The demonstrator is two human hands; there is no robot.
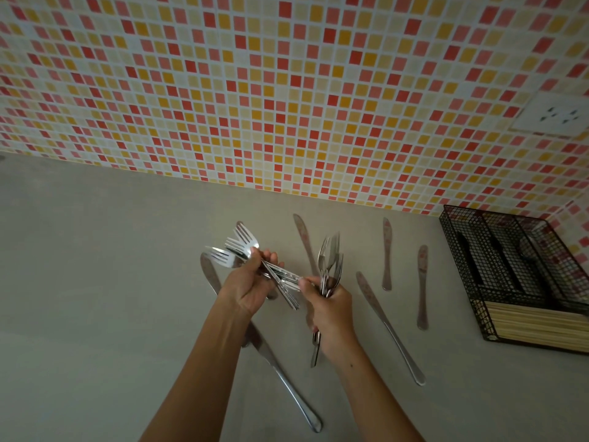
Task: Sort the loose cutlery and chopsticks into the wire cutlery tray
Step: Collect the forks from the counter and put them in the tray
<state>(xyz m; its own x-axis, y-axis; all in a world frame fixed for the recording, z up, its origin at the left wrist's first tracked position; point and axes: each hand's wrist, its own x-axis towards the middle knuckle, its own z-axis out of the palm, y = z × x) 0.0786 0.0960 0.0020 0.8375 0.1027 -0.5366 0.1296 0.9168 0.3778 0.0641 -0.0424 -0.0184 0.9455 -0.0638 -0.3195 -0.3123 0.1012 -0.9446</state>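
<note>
Steel gleams on the grey countertop (95, 282), where a long silver table knife (287, 374) lies partly under the left forearm. The left hand (251, 290) is curled tightly round a fanned bunch of silver forks (242, 247), tines pointing up and left. Just beside it, the right hand (331, 311) grips a second bundle of smaller silver forks (331, 260) held upright. Behind and rightward, four more silver knives (387, 253) lie apart. At far right, the black wire cutlery tray (459, 250) holds pale wooden chopsticks (538, 327) in its near compartment.
</note>
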